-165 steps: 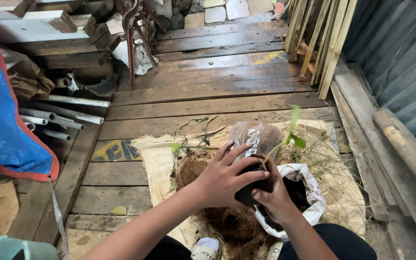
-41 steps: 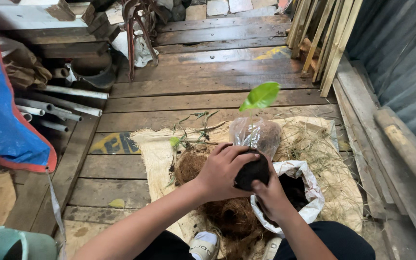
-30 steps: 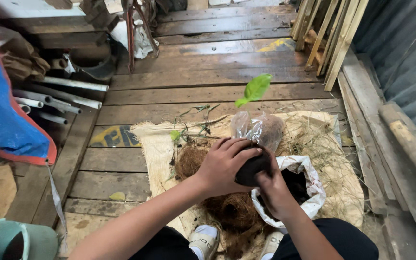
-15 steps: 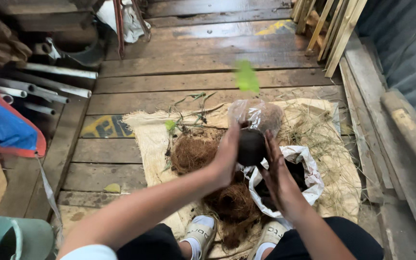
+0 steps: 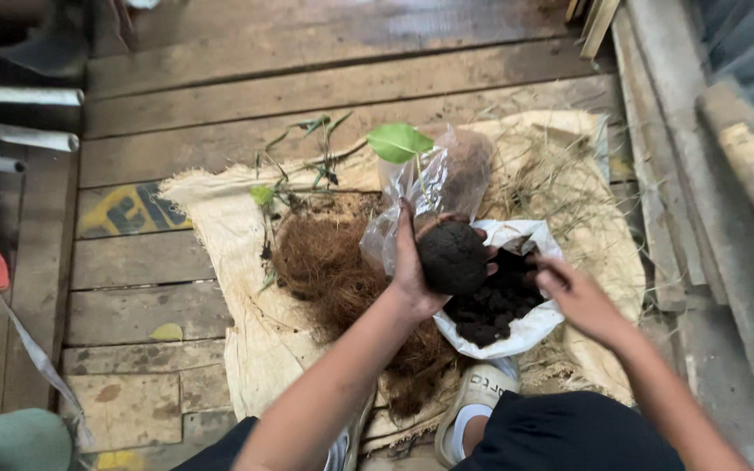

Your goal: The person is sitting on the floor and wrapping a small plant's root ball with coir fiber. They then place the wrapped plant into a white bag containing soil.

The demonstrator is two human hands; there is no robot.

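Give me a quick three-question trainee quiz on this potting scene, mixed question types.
1. True or false: the left hand holds a dark soil ball with a green leaf above it.
2. What does the right hand reach over? A) white bag of soil B) grey pipes C) clear plastic bag
3. What brown fibre pile lies on the sacking?

Key: 1 true; 2 A; 3 coconut-like husk fibre.

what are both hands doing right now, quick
Left hand: closed around a dark soil ball with a green leaf above it.
Right hand: open, holding nothing, fingers by the white bag of soil.
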